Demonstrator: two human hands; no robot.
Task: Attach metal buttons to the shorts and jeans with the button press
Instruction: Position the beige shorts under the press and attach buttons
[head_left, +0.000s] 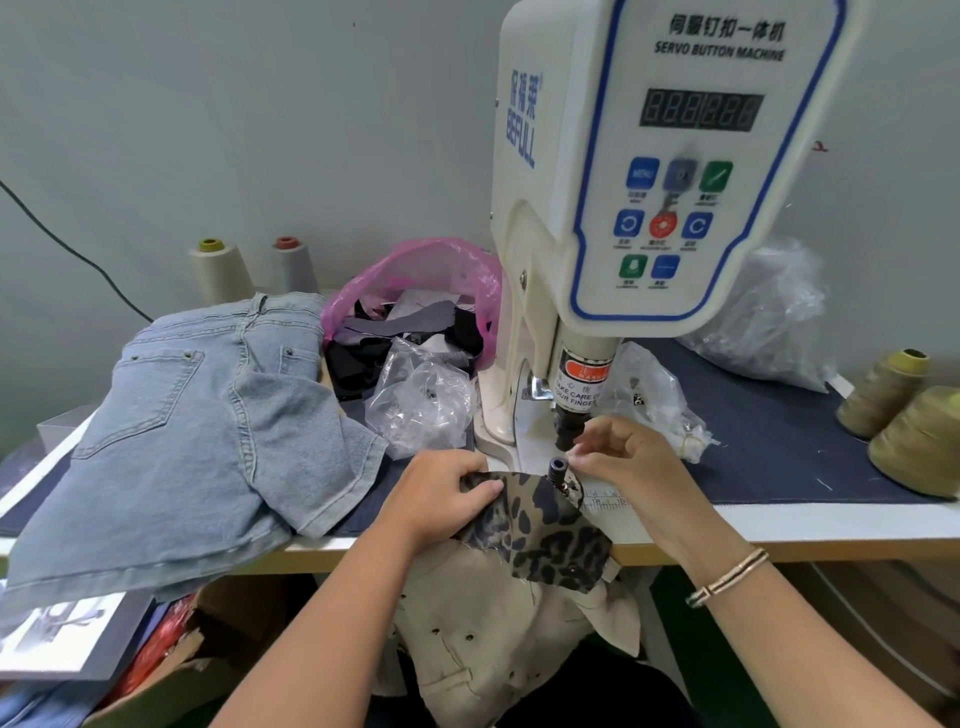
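The white button press (654, 197) stands on the table with its black punch (570, 428) above a small dark lower die (557, 466). A leopard-print garment (540, 530) lies at the table's front edge with its top edge at the die. My left hand (441, 499) grips the garment's left part, thumb on top. My right hand (623, 457) pinches the fabric edge right beside the die, just below the punch. Light blue denim jeans (197, 431) lie spread out on the left of the table.
A clear bag of parts (421, 405) and a pink bag of fabric scraps (415, 306) sit left of the press. More clear bags (660, 400) lie to its right, with thread cones (904, 415) at the far right. A beige garment (493, 639) hangs below the table.
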